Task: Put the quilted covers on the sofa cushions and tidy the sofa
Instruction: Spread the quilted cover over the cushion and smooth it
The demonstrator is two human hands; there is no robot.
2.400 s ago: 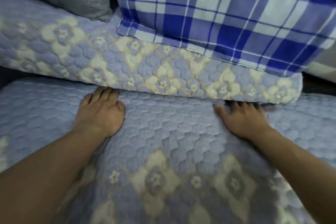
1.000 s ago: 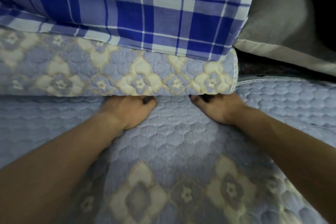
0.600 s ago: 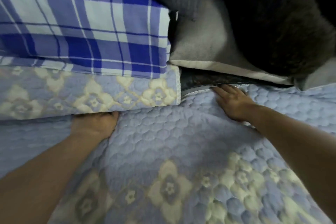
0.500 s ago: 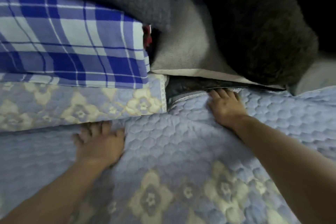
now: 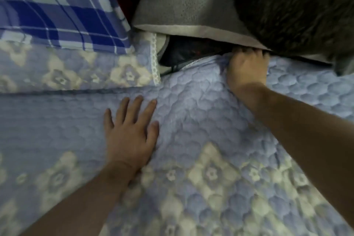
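Tucking step in hand: the quilted cover lies spread over the seat cushion, its back edge at the gap under the grey cushion.

Right hand: fingers curled over the cover's back edge, knuckles up, fingertips hidden beneath the grey cushion. Appears to pinch and push the hem; the exact hold under there cannot be told.

Left hand: flat on the cover, fingers spread and straight, pressing down, gripping nothing.

A second quilted cushion with a lace edge lies at the left, the plaid pillow on top of it. A dark fuzzy blanket hangs over the right.

Risks, as judged:
- Exposed dark seat between hem and lace edge: cover sits short there; pushing only at the right may leave this corner bare.
- Left palm pins the fabric; if it holds too firmly the hem cannot feed back and will bunch near the right wrist.
- Lifting the grey cushion could slide the blanket onto the cover.
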